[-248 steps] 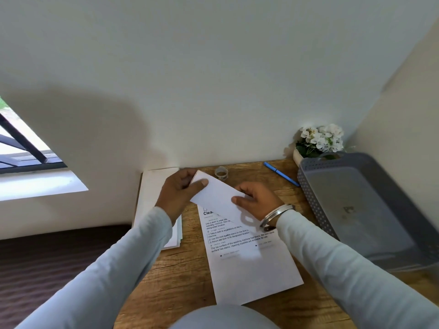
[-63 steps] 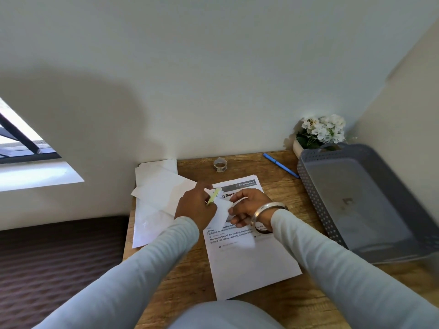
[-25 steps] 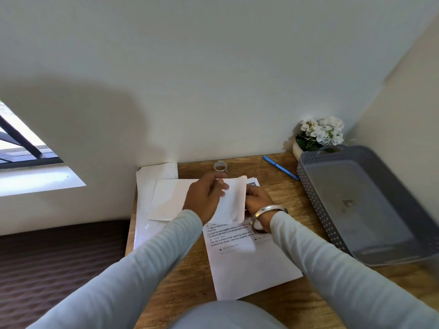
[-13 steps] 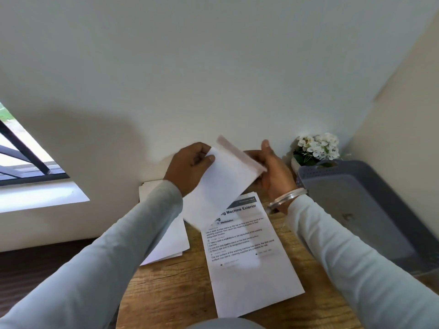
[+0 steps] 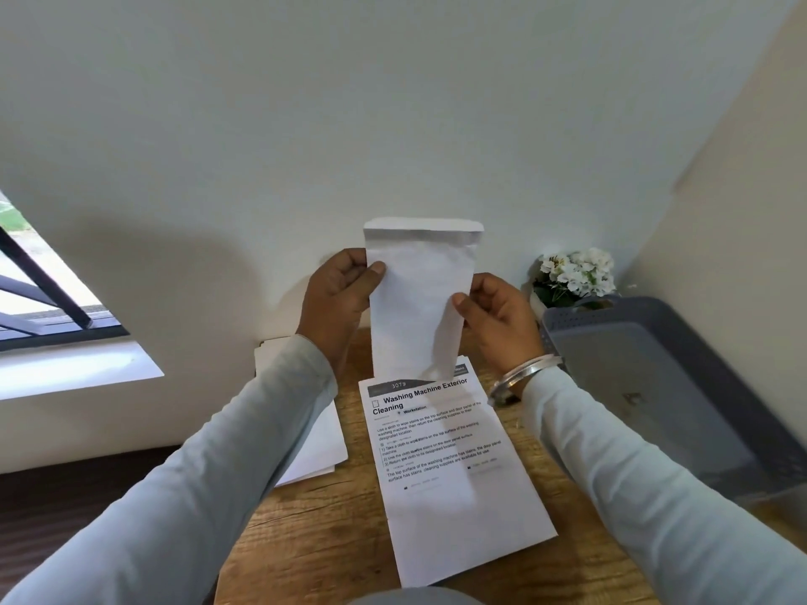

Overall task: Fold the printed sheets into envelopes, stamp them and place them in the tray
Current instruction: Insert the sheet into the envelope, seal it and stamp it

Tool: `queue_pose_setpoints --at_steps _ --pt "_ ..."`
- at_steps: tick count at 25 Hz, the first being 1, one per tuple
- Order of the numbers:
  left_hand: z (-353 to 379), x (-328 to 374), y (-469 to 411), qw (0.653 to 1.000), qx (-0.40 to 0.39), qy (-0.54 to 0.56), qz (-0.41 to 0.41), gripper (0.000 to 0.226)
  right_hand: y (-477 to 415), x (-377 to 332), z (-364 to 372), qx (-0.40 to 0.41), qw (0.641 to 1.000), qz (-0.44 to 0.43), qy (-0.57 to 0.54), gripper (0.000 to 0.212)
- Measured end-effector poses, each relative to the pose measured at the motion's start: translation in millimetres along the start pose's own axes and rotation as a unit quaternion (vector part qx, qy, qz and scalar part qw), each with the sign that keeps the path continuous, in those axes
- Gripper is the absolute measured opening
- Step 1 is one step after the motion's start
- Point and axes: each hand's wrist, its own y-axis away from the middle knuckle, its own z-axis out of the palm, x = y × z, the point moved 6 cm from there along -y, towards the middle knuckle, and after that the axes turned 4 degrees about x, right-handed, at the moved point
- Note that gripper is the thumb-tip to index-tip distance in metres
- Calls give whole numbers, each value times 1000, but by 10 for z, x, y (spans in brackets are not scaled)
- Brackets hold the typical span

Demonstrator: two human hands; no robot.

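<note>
A white envelope [image 5: 420, 299] stands upright in the air above the desk, its flap open at the top. My left hand [image 5: 338, 294] grips its left edge with the thumb on the front. My right hand [image 5: 498, 316], with a metal bangle on the wrist, pinches its right edge. Below it a printed sheet [image 5: 450, 469] headed "Washing Machine Exterior Cleaning" lies flat on the wooden desk [image 5: 314, 530]. The grey perforated tray [image 5: 681, 386] sits at the right.
A stack of white envelopes and papers [image 5: 314, 443] lies at the desk's left, partly under my left sleeve. A pot of white flowers [image 5: 572, 272] stands in the back corner beside the tray. Walls close the desk in behind and on the right.
The envelope was lifted off the desk and turned from slanted to upright, flap at the top. Both hands rose with it and now hold its two side edges.
</note>
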Motion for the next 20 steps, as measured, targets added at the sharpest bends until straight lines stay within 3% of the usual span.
queue_pose_setpoints --at_steps 6,9,17,20 --pt "6 -354 180 997 -26 -59 -50 25 87 235 -5 5 999 22 33 16" --pt "46 -350 216 996 -17 -37 -73 23 71 173 42 2 998 -6 56 8" --pt "19 -322 275 996 -39 -35 -67 24 121 199 9 -17 998 -6 64 20" --pt "19 -280 287 996 -49 -56 -57 22 78 197 21 -16 998 -14 66 2"
